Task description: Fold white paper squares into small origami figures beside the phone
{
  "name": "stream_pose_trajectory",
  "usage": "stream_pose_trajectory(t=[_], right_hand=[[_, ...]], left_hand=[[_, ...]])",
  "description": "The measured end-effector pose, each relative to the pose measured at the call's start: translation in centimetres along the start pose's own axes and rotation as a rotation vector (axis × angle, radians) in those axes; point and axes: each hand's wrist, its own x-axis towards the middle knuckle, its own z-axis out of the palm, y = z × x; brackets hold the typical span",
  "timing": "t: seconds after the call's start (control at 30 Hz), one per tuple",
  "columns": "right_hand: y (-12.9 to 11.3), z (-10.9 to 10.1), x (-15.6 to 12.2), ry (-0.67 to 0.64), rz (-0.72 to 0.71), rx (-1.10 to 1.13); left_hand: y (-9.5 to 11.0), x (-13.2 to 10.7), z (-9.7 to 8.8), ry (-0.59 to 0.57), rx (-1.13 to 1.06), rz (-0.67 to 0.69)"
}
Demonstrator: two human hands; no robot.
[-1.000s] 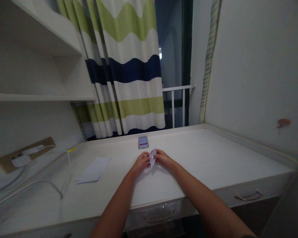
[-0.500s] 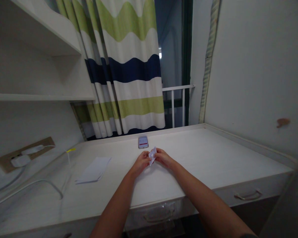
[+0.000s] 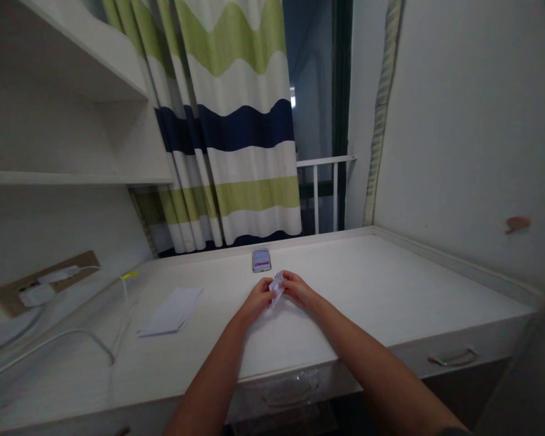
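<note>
A small folded piece of white paper (image 3: 277, 287) is held up between my two hands, above the middle of the white desk (image 3: 354, 290). My left hand (image 3: 258, 299) is closed on its left side, thumb toward me. On the other side, the fingers of my right hand (image 3: 298, 287) pinch the paper's right edge. Some fingertips are hidden behind the folds. Just beyond my hands a phone (image 3: 261, 260) lies flat with its screen lit.
Left of my arms lie several flat white sheets of paper (image 3: 172, 311). A white cable (image 3: 79, 331) runs over the desk's left side from near the wall socket (image 3: 39, 295). A shelf (image 3: 77, 178) overhangs the left; a striped curtain (image 3: 245, 127) hangs behind.
The folded paper has tilted and shifted slightly left between my fingers. Both hands stay in nearly the same place, still holding it.
</note>
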Motion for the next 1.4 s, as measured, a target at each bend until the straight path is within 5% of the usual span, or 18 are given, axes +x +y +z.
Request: stream_pose_trajectory(t=[0.27,0.77,1.4], right_hand=[[0.7,-0.5,0.5,0.015,-0.021,-0.074],[-0.2,0.3,0.2,0.119,0.010,0.084],[0.1,0.6,0.1,0.170,-0.007,0.116]], left_hand=[[-0.2,-0.3,-0.4,-0.023,-0.018,-0.094],[0.1,-0.1,0.3,0.043,0.015,0.013],[0.3,-0.1,0.7,0.025,0.009,-0.013]])
